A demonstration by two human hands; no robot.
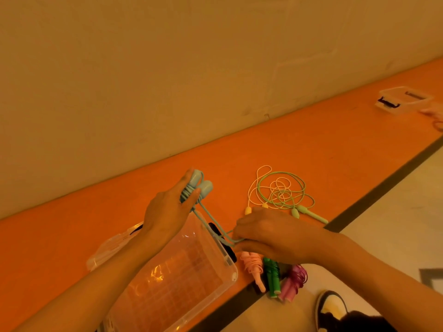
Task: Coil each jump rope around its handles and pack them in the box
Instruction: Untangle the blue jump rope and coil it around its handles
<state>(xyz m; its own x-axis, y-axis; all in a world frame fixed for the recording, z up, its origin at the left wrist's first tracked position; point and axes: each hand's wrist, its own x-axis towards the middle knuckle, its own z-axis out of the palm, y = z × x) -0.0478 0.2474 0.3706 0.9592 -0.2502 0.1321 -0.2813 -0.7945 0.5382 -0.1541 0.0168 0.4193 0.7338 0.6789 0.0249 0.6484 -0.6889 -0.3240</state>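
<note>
Our left hand (167, 212) grips the blue jump rope (189, 191), hiding the lower parts of both handles (206, 186). Our right hand (271, 236) pinches its cord (208, 212), fingertips curled under and unseen, and covers the tops of the coiled pink rope (254, 269) and green rope (272, 276). The clear box (231, 276) runs off the near edge; our left forearm (115, 267) hides part of its lid (107, 248). Far right, a second container (405, 99) is blurred. A shoe (332, 305), near right, is cropped.

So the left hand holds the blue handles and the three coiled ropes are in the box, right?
No: the head view shows the three coiled ropes lying beside the box, not in it. The left hand does hold the blue handles.
</note>
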